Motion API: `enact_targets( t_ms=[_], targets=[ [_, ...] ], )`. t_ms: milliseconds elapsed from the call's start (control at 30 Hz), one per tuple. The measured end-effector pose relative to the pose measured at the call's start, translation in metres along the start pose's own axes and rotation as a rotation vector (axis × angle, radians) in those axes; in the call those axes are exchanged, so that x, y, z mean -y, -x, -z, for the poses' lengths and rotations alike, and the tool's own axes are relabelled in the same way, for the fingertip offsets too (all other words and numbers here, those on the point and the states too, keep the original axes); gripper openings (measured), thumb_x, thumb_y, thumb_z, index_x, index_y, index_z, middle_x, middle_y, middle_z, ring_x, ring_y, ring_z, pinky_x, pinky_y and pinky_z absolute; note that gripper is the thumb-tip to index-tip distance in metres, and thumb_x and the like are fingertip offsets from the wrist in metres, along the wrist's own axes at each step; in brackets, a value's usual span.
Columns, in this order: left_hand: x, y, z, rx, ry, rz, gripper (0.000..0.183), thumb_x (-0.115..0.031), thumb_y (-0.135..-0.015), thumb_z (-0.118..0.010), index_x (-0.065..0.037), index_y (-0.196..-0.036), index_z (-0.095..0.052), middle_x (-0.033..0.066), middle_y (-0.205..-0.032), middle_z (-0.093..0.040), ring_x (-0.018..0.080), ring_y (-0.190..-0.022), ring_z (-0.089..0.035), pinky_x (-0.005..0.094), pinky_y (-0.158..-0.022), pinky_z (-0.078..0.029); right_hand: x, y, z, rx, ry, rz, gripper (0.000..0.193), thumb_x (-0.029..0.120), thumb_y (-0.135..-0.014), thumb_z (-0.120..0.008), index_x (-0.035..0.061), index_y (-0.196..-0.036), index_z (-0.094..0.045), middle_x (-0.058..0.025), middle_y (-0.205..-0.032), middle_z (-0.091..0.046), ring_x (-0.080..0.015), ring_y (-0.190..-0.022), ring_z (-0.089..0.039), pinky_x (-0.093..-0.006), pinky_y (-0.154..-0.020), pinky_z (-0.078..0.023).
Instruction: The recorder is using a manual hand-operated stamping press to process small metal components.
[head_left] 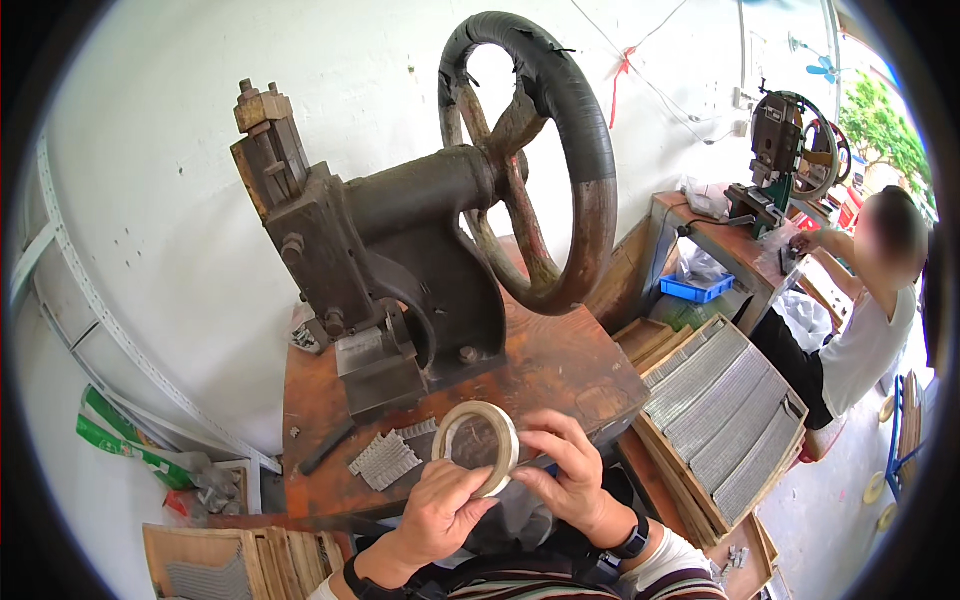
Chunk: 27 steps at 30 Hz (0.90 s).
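A beige roll of tape [507,440] is tilted up in front of me, over the near edge of the bench. My left hand [440,510] is closed on its lower left rim, thumb and fingers pinching it. At the opposite side of the roll is my right hand [570,475], its thumb and bent index finger at the outer edge with a gap between them. Whether a loose tape end lies at those fingertips cannot be made out. Just left of the roll, a small stack of grey ridged metal pieces [385,460] lies on the bench beside the hand press [400,270].
The wooden bench [570,370] carries the press, whose large wrapped handwheel [595,200] rises above it. Wooden trays of grey strips [720,410] stand at right, more trays [290,555] at lower left. Another person [860,320] sits at a second press [775,140].
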<state>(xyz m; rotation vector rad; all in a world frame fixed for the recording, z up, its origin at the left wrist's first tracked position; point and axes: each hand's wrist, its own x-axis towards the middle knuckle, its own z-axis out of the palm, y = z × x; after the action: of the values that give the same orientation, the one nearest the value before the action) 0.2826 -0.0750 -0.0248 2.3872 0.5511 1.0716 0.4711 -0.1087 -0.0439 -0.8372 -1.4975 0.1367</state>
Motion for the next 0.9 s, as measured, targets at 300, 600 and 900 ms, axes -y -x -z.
enact_targets(
  t_ms=[300,600,900],
  targets=[
    [0.002,-0.003,0.008,0.125,0.014,-0.024,0.03,-0.01,-0.082,-0.068,0.0,-0.109,-0.062,0.0093,-0.08,-0.061,0.0257,-0.071,-0.056,0.0357,-0.073,-0.041,-0.004,-0.025,0.029,0.453,-0.234,-0.276,0.018,-0.001,-0.08,-0.067,0.0004,-0.098,-0.07,-0.0136,-0.106,-0.067,-0.0231,-0.089,-0.067,-0.0318,-0.076,-0.053],
    [0.0,0.006,0.011,0.145,0.672,0.461,0.032,-0.01,-0.088,-0.066,0.002,-0.118,-0.061,0.0103,-0.096,-0.066,0.0172,-0.084,-0.061,0.0271,-0.074,-0.046,-0.002,-0.024,0.038,0.401,-0.407,-0.465,0.023,-0.002,-0.083,-0.067,-0.0017,-0.106,-0.067,-0.0122,-0.113,-0.063,-0.0173,-0.095,-0.064,-0.0268,-0.079,-0.053],
    [-0.006,-0.009,0.007,0.186,0.365,0.271,0.033,-0.011,-0.085,-0.069,0.001,-0.114,-0.063,0.0112,-0.092,-0.066,0.0248,-0.084,-0.061,0.0339,-0.084,-0.044,-0.015,-0.019,0.033,0.502,-0.255,-0.189,0.026,0.005,-0.078,-0.075,-0.0018,-0.102,-0.067,-0.0118,-0.112,-0.06,-0.0176,-0.093,-0.061,-0.0296,-0.078,-0.052]
  ],
)
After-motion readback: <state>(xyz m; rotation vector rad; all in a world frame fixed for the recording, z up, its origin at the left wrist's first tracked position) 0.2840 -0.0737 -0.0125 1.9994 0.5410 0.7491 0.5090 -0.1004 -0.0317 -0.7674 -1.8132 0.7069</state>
